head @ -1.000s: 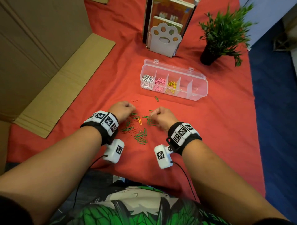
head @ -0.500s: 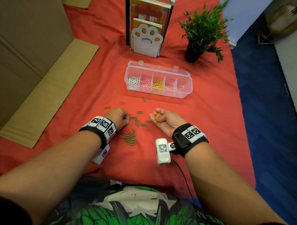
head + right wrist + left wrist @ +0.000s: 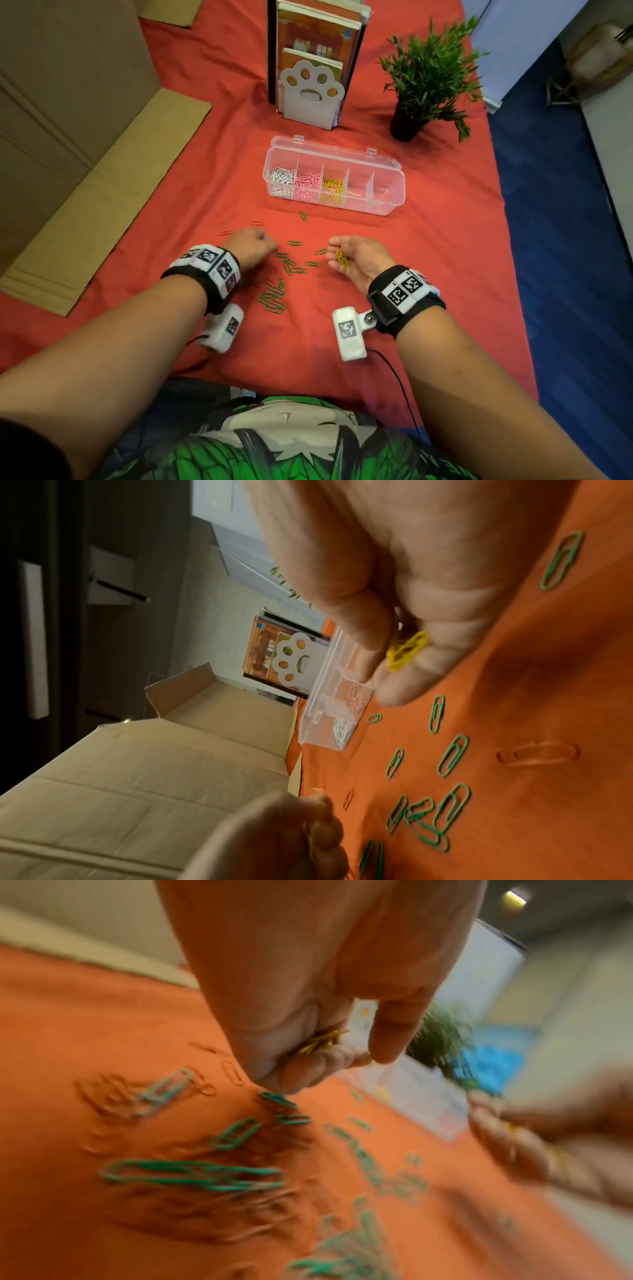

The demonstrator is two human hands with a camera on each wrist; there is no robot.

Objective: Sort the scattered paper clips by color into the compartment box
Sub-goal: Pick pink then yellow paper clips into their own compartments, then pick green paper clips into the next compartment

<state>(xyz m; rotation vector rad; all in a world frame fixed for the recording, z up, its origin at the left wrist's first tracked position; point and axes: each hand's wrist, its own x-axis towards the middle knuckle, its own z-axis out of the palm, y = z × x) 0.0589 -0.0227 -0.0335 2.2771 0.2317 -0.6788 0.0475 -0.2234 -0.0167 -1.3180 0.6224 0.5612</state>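
Note:
The clear compartment box [image 3: 390,202] lies open on the red cloth, with white clips [image 3: 281,180], pink clips [image 3: 307,185] and yellow clips [image 3: 332,186] in its three left cells. Green clips [image 3: 274,298] lie scattered between my hands, and in the right wrist view green clips [image 3: 452,756] lie below the hand. My left hand [image 3: 260,245] is a fist on the cloth; the left wrist view shows yellow clips [image 3: 320,1042] in its curled fingers. My right hand [image 3: 342,253] is turned palm up, its fingers curled round a small bunch of yellow clips [image 3: 405,650].
A few red clips [image 3: 256,223] lie on the cloth, hard to see against it. Behind the box stand a paw-shaped bookend with books [image 3: 311,92] and a potted plant [image 3: 428,78]. Flattened cardboard [image 3: 102,171] lies on the left. The table edge runs along the right.
My right hand has lifted off the cloth and turned palm up with yellow clips in it. My left hand has stayed in a fist at the left of the green clips.

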